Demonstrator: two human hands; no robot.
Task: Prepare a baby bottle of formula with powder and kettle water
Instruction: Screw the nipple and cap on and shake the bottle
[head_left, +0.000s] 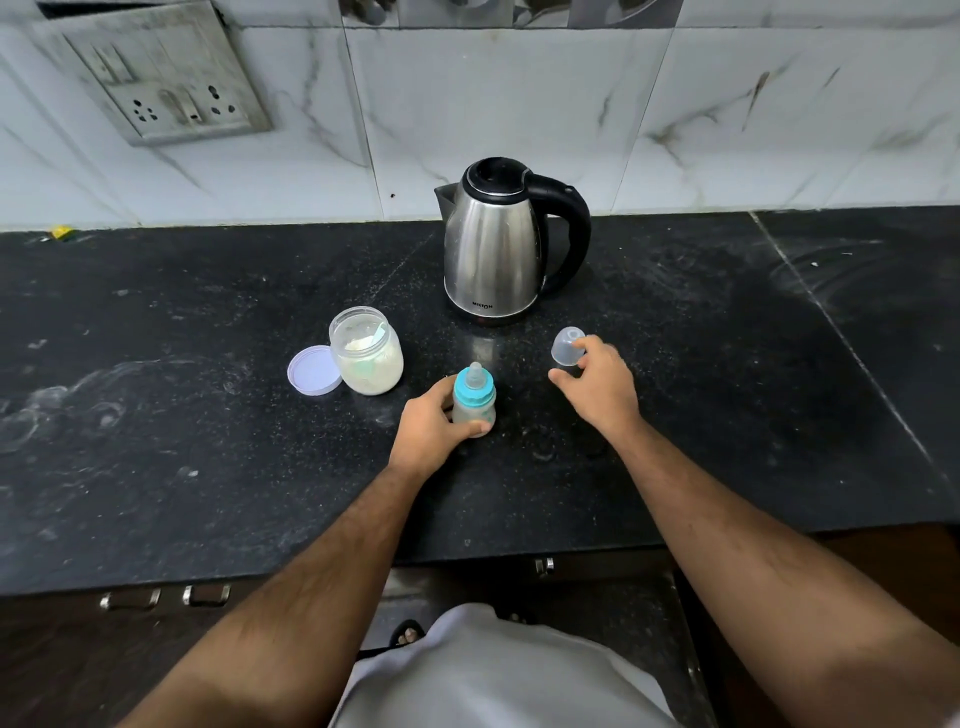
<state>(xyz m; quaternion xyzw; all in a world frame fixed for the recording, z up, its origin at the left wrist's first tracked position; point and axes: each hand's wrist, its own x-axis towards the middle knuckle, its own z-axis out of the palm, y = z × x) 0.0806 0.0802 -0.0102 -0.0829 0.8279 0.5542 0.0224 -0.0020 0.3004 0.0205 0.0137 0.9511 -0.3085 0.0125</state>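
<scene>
While the left hand (434, 423) wraps around the small clear baby bottle with teal collar and nipple (474, 397) standing on the black stone bench (208, 415), the right hand (597, 384) pinches a clear domed plastic cap (568, 346) just right of it. Behind stand a steel kettle (493, 249) and an open powder jar (367, 351).

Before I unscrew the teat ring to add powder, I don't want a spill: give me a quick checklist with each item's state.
1. Bottle upright on the counter: ok.
2. Left hand has a grip on the bottle: ok.
3. Clear cap off the teat: ok, at the right hand's fingertips.
4. Powder jar open, lid beside it: ok.
5. Right hand free to twist: not ok.
6. Water in the kettle: cannot tell.
</scene>
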